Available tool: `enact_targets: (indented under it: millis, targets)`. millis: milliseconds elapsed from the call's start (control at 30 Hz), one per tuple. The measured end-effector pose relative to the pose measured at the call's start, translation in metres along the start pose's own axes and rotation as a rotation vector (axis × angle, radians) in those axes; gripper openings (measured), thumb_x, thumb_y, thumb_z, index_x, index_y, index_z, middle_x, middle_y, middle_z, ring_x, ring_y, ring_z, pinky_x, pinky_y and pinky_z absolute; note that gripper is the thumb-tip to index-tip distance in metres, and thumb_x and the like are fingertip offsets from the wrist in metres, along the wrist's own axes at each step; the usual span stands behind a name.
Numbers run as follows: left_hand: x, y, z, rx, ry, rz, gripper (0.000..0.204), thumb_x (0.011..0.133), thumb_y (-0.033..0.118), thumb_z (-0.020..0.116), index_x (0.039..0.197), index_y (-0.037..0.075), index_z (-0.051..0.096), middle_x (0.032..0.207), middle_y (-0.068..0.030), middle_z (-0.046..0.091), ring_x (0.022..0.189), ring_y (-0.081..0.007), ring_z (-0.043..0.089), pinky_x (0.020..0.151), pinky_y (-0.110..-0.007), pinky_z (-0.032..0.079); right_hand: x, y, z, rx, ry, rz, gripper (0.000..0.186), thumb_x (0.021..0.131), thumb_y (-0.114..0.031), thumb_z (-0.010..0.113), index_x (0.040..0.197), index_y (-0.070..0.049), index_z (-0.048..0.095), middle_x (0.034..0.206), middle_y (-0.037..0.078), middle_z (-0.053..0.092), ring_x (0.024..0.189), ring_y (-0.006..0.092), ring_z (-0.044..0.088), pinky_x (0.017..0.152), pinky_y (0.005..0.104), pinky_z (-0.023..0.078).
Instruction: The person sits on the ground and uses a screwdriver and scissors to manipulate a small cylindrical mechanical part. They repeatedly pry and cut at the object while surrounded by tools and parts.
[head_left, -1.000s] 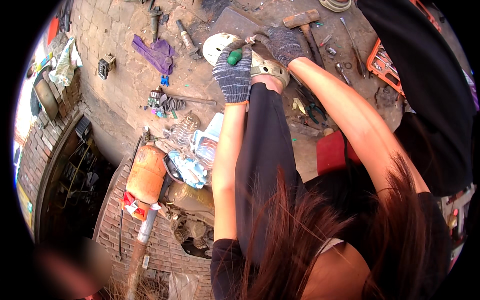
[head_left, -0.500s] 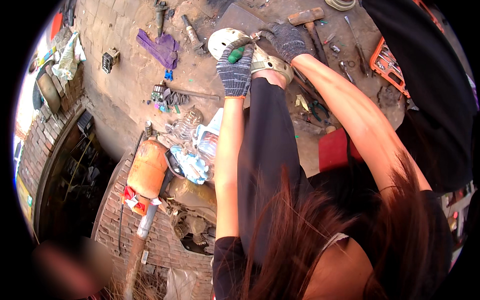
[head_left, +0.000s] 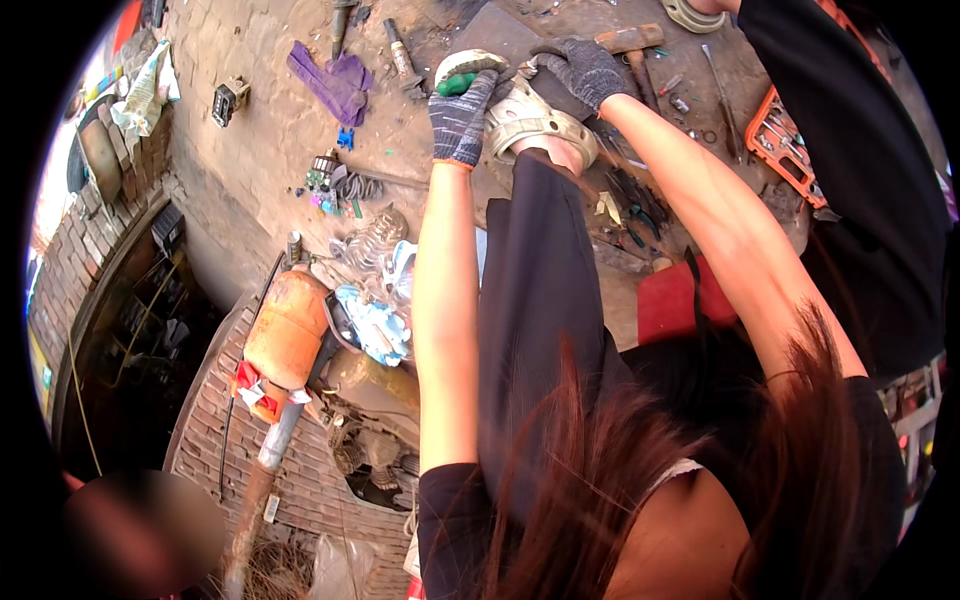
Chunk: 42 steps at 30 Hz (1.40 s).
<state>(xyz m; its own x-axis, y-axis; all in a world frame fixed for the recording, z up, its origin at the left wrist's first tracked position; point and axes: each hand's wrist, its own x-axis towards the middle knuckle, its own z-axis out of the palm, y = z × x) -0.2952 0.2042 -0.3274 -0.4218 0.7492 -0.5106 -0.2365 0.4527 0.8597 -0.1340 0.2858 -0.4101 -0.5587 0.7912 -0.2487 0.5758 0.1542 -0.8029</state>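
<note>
My left hand (head_left: 461, 118), in a grey knit glove, is closed around a rounded green handle (head_left: 457, 84). The rest of that tool is hidden by the fingers. Just to its right, my right hand (head_left: 585, 72), gloved alike, has its fingers closed near a small metal piece (head_left: 526, 70) between the hands. What exactly the right fingers grip is too small to tell. Both hands are above my cream clog (head_left: 540, 122), and the left one covers part of it. A dark flat plate (head_left: 490, 38) lies on the ground beyond the hands.
A hammer (head_left: 630, 42), a long screwdriver (head_left: 720, 85), pliers (head_left: 640, 225) and an orange socket case (head_left: 785, 140) lie to the right. A purple cloth (head_left: 332, 85) and an orange cylinder (head_left: 288, 328) are left. Another person's black-clad leg (head_left: 840, 110) is close at right.
My left hand has shifted left across the clog, and the green handle now points more to the left. The right hand stays near the small metal piece. The whole view has shifted slightly.
</note>
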Motion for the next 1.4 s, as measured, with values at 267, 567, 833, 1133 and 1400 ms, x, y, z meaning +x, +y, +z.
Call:
enact_targets:
  millis: [267,567,833,1133,1400]
  targets:
    - [-0.024,0.006,0.018,0.282,0.044,0.181,0.013,0.078,0.0,0.064,0.092,-0.001,0.064,0.085,-0.006,0.066,0.076,-0.0122,0.062,0.07,-0.025,0.05,-0.056,0.02,-0.027,-0.002,0.443,0.477,0.057,0.074,-0.043,0.065,0.112,-0.003,0.051,0.109,0.024,0.054,0.104,0.0381,0.051,0.086,0.0456,0.042]
    - [-0.035,0.005,0.029,0.382,0.089,0.307,0.016,0.076,0.006,0.069,0.09,0.001,0.066,0.079,-0.005,0.066,0.072,-0.0098,0.06,0.067,-0.025,0.049,-0.072,0.038,-0.055,-0.414,0.05,0.464,0.05,0.075,-0.036,0.066,0.108,-0.002,0.05,0.107,0.022,0.054,0.101,0.0376,0.054,0.086,0.0451,0.044]
    - [-0.031,-0.01,0.028,0.392,0.099,0.321,0.016,0.075,0.005,0.068,0.092,0.004,0.067,0.083,-0.0051,0.067,0.076,-0.0102,0.06,0.072,-0.027,0.049,-0.08,0.051,-0.071,-0.173,0.046,0.515,0.048,0.083,-0.038,0.055,0.108,0.002,0.049,0.099,0.03,0.055,0.101,0.042,0.052,0.083,0.0476,0.042]
    - [-0.035,-0.001,0.025,0.362,0.123,0.361,0.015,0.075,0.008,0.069,0.09,0.004,0.066,0.079,-0.0064,0.066,0.072,-0.0145,0.06,0.07,-0.028,0.049,-0.131,-0.104,-0.109,0.087,-0.048,0.044,0.038,0.083,-0.03,0.057,0.11,-0.003,0.051,0.094,0.021,0.058,0.082,0.0382,0.058,0.069,0.0442,0.046]
    - [-0.047,-0.003,0.02,0.313,0.063,0.385,0.016,0.079,0.004,0.061,0.094,0.0,0.064,0.084,-0.008,0.065,0.077,-0.0147,0.061,0.071,-0.027,0.049,-0.127,-0.151,-0.087,-0.057,-0.225,-0.039,0.038,0.084,-0.031,0.054,0.115,-0.011,0.051,0.096,0.016,0.061,0.078,0.035,0.061,0.066,0.0424,0.049]
